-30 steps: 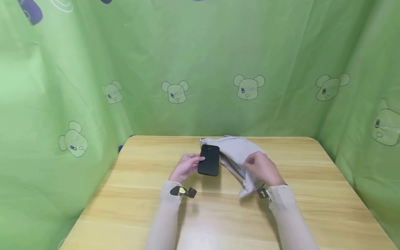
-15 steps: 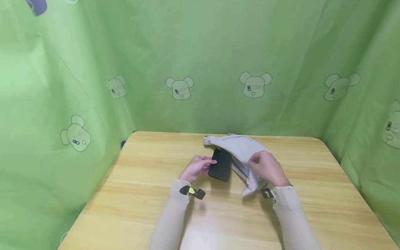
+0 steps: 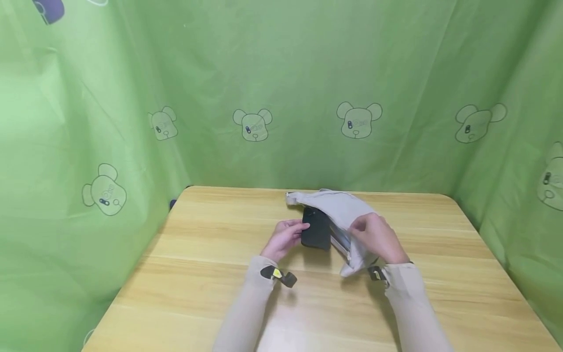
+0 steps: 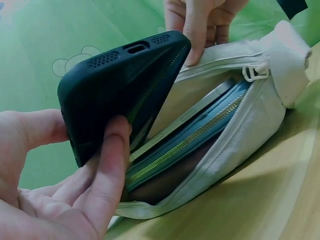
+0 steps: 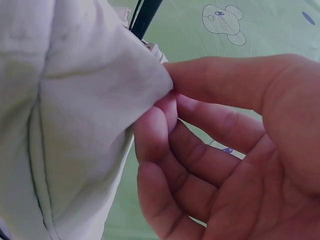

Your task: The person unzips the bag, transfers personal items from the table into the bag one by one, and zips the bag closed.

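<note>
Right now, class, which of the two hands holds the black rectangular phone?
The left hand holds the phone; the right hand instead pinches the edge of the open cream fabric bag.

The person's long left sleeve [image 3: 246,305] was pale beige. At the left sleeve's cuff [image 3: 257,264] sat a black strap [image 3: 266,272] with a yellow patch [image 3: 277,273], and a small, dark, blocky piece [image 3: 289,280] jutted beside that cuff. Right of the left sleeve, a matching right sleeve [image 3: 411,303] met a dark wrist mount [image 3: 373,272] with a light mark [image 3: 377,276].
</note>
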`<state>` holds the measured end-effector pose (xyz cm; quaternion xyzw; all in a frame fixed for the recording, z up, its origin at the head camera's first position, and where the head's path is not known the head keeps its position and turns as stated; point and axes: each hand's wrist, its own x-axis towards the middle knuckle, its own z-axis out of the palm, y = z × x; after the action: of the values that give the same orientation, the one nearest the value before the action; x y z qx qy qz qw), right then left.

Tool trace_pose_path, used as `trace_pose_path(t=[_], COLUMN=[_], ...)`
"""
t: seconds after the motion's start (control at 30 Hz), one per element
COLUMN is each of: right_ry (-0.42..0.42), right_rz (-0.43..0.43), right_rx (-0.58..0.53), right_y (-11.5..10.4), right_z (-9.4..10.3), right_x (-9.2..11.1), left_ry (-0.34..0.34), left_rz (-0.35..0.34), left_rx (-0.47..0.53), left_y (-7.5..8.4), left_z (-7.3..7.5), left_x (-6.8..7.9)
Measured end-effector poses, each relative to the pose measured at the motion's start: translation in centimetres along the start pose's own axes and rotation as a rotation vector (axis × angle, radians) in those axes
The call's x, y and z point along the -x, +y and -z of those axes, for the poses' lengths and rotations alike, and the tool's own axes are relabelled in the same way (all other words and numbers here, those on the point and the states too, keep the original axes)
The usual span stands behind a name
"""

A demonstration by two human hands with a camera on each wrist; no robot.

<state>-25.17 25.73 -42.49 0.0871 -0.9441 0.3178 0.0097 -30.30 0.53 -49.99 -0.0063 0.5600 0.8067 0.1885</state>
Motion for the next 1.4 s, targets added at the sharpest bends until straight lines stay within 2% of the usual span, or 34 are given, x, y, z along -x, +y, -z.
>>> trace_pose_path(t=[0.2, 0.57, 0.77, 1.07, 1.23, 1.4], right_ry=[0.004, 0.018, 0.017, 0.012, 0.007, -0.005], right_rz=[0.015, 0.029, 0.031, 0.042, 0.054, 0.057], right_rx=[0.003, 0.000, 0.000, -0.003, -0.007, -0.011], right_y=[0.0, 0.1, 0.1, 0.0, -0.2, -0.2], right_z=[0.0, -0.1, -0.2, -0.1, -0.1, -0.2], right_x=[-0.1, -0.3, -0.3, -0.1, 0.0, 0.0], left_ry=[0.051, 0.137, 0.125, 0.034, 0.059, 0.106], left_rz=[-0.031, -0.069, -0.073, -0.057, -0.074, -0.122], left_rx=[0.038, 0.035, 0.055, 0.089, 0.082, 0.053], left_y=[-0.7, -2.1, -2.4, -2.8, -3.3, -3.9], left_z=[-1.2, -3.6, -4.1, -5.2, -5.9, -6.6], left_x=[-0.1, 0.0, 0.1, 0.3, 0.3, 0.1])
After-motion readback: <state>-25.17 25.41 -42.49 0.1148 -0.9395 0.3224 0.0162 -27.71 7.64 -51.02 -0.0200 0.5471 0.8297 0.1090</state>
